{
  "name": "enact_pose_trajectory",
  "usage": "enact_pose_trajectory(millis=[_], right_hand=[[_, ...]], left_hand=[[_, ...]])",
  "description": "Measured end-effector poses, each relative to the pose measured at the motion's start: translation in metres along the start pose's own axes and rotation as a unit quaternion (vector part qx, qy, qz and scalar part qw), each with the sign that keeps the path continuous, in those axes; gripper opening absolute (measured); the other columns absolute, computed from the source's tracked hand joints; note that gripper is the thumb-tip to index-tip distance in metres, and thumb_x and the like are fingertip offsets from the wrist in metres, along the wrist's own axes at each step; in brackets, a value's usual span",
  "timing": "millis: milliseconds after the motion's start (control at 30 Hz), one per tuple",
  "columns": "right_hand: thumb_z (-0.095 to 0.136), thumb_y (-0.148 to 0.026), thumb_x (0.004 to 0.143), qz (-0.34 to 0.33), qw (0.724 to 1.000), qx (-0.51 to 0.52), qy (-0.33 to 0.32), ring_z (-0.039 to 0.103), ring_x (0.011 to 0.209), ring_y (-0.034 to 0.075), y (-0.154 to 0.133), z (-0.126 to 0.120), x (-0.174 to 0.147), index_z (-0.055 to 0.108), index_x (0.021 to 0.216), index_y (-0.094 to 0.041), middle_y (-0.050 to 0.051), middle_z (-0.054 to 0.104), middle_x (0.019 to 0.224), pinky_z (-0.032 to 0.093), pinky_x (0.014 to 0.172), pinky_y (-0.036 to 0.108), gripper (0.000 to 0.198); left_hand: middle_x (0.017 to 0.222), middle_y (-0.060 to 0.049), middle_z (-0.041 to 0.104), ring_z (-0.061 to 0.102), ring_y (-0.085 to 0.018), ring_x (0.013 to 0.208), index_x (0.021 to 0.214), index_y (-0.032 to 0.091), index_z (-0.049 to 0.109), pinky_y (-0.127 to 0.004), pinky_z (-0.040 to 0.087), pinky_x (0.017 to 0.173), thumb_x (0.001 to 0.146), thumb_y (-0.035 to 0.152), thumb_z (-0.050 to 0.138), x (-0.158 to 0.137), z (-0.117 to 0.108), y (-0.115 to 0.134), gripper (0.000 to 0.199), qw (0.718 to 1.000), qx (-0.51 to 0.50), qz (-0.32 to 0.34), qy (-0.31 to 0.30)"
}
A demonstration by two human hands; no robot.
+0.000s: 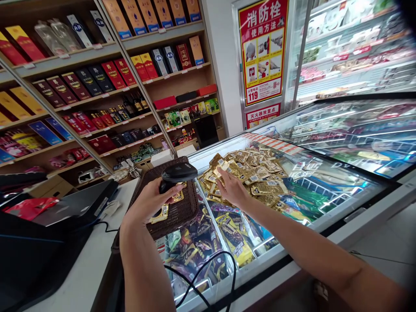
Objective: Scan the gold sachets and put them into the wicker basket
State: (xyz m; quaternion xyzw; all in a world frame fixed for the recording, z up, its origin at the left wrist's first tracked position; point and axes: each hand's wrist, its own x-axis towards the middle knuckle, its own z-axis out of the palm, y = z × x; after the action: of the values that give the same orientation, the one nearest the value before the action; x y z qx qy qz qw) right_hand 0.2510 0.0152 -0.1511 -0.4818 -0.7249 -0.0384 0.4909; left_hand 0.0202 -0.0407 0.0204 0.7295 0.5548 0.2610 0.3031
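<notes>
My left hand [151, 200] is wrapped around the handle of a black barcode scanner [178, 171], its head pointing right. Below the scanner, a few gold packets [160, 214] lie in a dark brown woven basket [190, 208]. My right hand [233, 189] reaches to the near left part of a heap of gold foil packets [264, 171] on the freezer's glass top. Its thumb and index finger are at a gold packet [217, 162], seemingly pinching its edge; the other fingers are curled under and partly hidden.
Wrapped ice creams [235, 240] show through the glass of the chest freezer [354, 216]. A black cable [208, 258] loops across its near side. On the left counter [97, 247] stands dark equipment with a red bag [32, 208]. Shelves of boxed goods [81, 84] line the back.
</notes>
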Motion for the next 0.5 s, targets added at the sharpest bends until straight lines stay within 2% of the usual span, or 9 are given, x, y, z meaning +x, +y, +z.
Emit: enact_pose_trajectory(millis=[100, 167, 267, 367, 433, 500], right_hand=[[0.041, -0.021, 0.099, 0.040, 0.995, -0.040, -0.088, 0.069, 0.103, 0.026, 0.000, -0.005, 0.001, 0.053, 0.134, -0.005, 0.020, 0.070, 0.116, 0.055, 0.090, 0.037, 0.041], [0.041, -0.018, 0.098, 0.057, 0.981, -0.091, -0.160, 0.071, 0.094, 0.024, -0.003, -0.008, 0.001, 0.059, 0.130, -0.010, 0.016, 0.073, 0.107, 0.056, 0.082, 0.035, 0.038], [0.041, -0.019, 0.096, 0.070, 0.950, -0.191, -0.238, 0.072, 0.082, 0.025, -0.011, -0.013, 0.000, 0.067, 0.119, -0.014, 0.014, 0.075, 0.091, 0.055, 0.070, 0.034, 0.034], [0.048, -0.020, 0.090, 0.060, 0.915, -0.250, -0.312, 0.072, 0.075, 0.027, -0.020, -0.022, 0.002, 0.073, 0.099, -0.015, 0.013, 0.074, 0.078, 0.053, 0.064, 0.034, 0.027], [0.053, -0.021, 0.085, 0.050, 0.901, -0.266, -0.339, 0.072, 0.077, 0.028, -0.026, -0.029, 0.005, 0.075, 0.090, -0.014, 0.013, 0.074, 0.077, 0.053, 0.064, 0.034, 0.023], [0.052, -0.023, 0.086, 0.045, 0.903, -0.272, -0.329, 0.073, 0.078, 0.029, -0.034, -0.033, 0.008, 0.075, 0.089, -0.014, 0.014, 0.074, 0.078, 0.053, 0.065, 0.034, 0.025]], left_hand=[[0.061, 0.002, 0.052, 0.047, -0.012, 0.056, 0.074, 0.019, 0.057, -0.022, 0.033, 0.051, 0.071, 0.054, 0.074, -0.002, -0.001, 0.001, 0.039, 1.000, 0.004, -0.008, 0.000], [0.062, 0.002, 0.053, 0.047, -0.012, 0.056, 0.075, 0.019, 0.058, -0.022, 0.033, 0.051, 0.071, 0.053, 0.074, -0.003, -0.002, 0.001, 0.038, 1.000, 0.010, -0.020, -0.002], [0.064, 0.002, 0.054, 0.050, -0.013, 0.059, 0.078, 0.019, 0.057, -0.022, 0.035, 0.052, 0.074, 0.055, 0.072, -0.004, -0.005, -0.003, 0.039, 1.000, 0.005, -0.026, -0.006], [0.068, 0.001, 0.056, 0.053, -0.013, 0.061, 0.081, 0.020, 0.055, -0.022, 0.038, 0.053, 0.074, 0.059, 0.071, -0.005, -0.011, -0.012, 0.043, 1.000, -0.003, -0.021, 0.008], [0.067, 0.001, 0.057, 0.053, -0.013, 0.060, 0.081, 0.020, 0.055, -0.022, 0.037, 0.052, 0.073, 0.063, 0.070, -0.006, -0.017, -0.020, 0.046, 0.999, 0.014, -0.037, 0.033], [0.064, 0.001, 0.058, 0.053, -0.014, 0.057, 0.081, 0.020, 0.054, -0.023, 0.034, 0.050, 0.072, 0.066, 0.069, -0.008, -0.024, -0.027, 0.049, 0.996, 0.035, -0.065, 0.057]])
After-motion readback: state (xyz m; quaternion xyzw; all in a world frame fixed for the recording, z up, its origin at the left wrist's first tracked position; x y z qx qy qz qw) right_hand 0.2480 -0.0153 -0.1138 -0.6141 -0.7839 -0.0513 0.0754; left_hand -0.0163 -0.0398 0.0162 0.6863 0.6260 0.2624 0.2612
